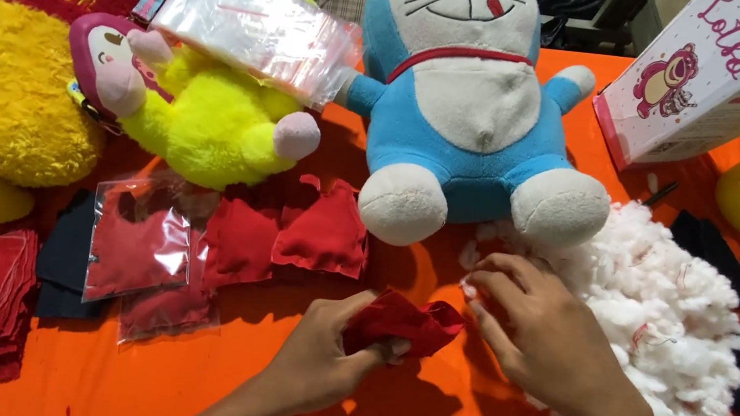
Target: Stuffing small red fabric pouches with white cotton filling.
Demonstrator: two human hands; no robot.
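From the head camera, the left hand (322, 354) is gripping a small red fabric pouch (401, 322), fingers closed around its lower end, just above the orange tablecloth (164, 383). The right hand (537, 339) is resting with fingers bent and narrow on the edge of a heap of white fluffy stuffing (670, 315), just beside the pouch. A blue and white plush cat (475, 106) is sitting behind both hands. Finished red pouches (287, 234) are lying to the left, near a yellow plush doll (206, 118).
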